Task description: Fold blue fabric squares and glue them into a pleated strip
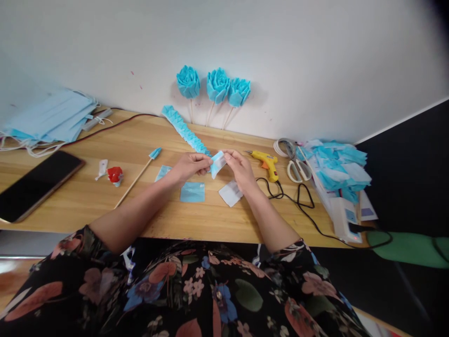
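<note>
Between my two hands is a small blue-and-white fabric piece [218, 164], partly folded over. My left hand [192, 167] pinches its left side, and my right hand [239, 168] grips its upper right corner. Flat on the table below lie a blue fabric square [192, 192] and a whitish square [230, 194]; another blue piece [162, 172] is partly covered by my left wrist. A long row of folded blue petals [184, 130] runs from behind my hands toward the wall. To the left lies a thin stick with a blue folded tip [155, 153].
Three blue fabric flowers [218, 85] on sticks lean against the wall. At right are a yellow glue gun [265, 164] with a black cord, scissors [299, 170], tape [283, 147], fabric scraps [338, 161] and a power strip [345, 220]. Left are face masks [52, 117], a phone [38, 185] and a red wrapper [115, 175].
</note>
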The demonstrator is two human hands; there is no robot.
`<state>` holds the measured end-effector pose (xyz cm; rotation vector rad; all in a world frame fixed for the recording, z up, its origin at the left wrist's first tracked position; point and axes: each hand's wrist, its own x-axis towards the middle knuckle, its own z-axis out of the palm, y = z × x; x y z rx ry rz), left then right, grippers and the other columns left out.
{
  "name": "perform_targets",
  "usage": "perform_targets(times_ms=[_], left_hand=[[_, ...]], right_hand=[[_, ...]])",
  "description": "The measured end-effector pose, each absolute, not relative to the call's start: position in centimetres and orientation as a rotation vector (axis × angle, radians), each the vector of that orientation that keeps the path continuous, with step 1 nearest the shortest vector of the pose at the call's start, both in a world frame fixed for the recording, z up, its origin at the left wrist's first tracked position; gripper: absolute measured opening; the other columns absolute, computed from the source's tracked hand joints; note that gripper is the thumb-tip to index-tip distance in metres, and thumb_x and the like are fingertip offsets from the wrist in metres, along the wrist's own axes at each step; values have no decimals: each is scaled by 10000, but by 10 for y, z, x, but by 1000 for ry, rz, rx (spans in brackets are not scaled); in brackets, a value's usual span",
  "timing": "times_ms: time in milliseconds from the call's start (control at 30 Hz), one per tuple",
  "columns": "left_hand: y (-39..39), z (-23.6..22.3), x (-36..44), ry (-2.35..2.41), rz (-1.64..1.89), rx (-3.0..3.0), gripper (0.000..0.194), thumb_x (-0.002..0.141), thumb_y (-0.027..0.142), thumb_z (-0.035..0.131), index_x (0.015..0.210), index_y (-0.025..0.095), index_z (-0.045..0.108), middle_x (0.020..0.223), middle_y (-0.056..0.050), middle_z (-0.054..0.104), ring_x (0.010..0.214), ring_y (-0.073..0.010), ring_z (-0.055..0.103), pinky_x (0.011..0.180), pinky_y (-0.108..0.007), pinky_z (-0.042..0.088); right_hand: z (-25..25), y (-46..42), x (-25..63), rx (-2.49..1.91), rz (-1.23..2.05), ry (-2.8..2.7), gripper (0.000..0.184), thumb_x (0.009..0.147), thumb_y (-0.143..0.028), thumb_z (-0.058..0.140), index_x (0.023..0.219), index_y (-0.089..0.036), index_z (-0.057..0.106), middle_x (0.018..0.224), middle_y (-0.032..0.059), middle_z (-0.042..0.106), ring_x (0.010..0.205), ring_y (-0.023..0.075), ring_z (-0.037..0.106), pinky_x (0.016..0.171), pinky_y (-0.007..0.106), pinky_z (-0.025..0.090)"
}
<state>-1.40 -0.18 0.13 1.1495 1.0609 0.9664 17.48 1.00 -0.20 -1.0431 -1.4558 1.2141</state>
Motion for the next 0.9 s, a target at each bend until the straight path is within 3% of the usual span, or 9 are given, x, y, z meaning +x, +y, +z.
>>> perform_targets(times_ms=[233,433,700,900], left_hand=[[-3,2,-13,1090,972,1152,143,761,305,726,702,177,705,626,3,642,580,-110,529,620,-267,418],[-3,4,-13,1116,943,1126,170,799,280,705,666,174,698,575,-7,632,545,-113,528,596,-270,407],[-1,-1,-16,1092,966,1115,195,766,352,722,680,182,684,570,-7,611,541,-115,514,585,-275,395],[0,-2,-18,1049,955,1134,212,782,360,713,685,174,682,587,-10,620,550,-111,519,590,-273,390]], right_hand=[[-10,13,176,-1068,1109,-1578,183,818,-402,697,883,-230,691,875,4,711,801,158,627,786,322,502],[-2,9,175,-1060,899,-1699,39,833,-263,658,852,-247,688,887,5,720,844,177,644,855,355,500],[-1,10,177,-965,695,-1900,215,791,-96,605,777,-287,702,971,5,708,988,225,630,985,436,456],[-2,12,178,-946,635,-1938,255,777,-51,581,776,-277,700,1015,7,711,1021,223,631,988,431,450]])
